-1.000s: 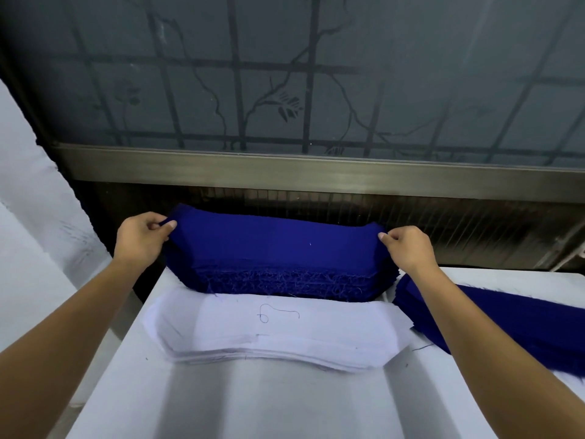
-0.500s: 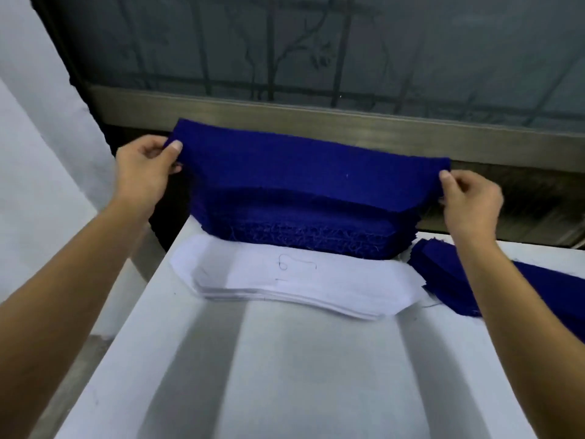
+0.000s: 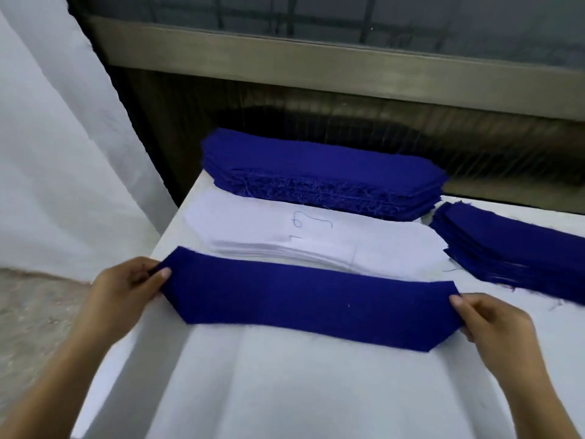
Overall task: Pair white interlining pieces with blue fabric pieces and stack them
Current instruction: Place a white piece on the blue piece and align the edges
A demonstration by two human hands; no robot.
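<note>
Since half a second ago we have brought the single blue fabric piece [image 3: 310, 305] off the far blue stack [image 3: 316, 172], over the white interlining stack [image 3: 316, 239], and down to the near part of the white table [image 3: 285, 391]. Our left hand [image 3: 126, 289] pinches its left end with the thumb on top. Our right hand [image 3: 493, 327] pinches its right end the same way, so the piece is stretched flat between the two grips. We cannot tell whether it rests fully on the table yet. Its long axis runs left to right, parallel to the interlining stack, which sits just beyond its far edge. We judge the next move to be releasing the piece and reaching away from us for the top white piece. That piece lies straight ahead of both grips, with its ends about as wide apart as our hands, so neither hand is clearly nearer. A second blue stack [image 3: 512, 248] lies at the right, apart from the right hand
</note>
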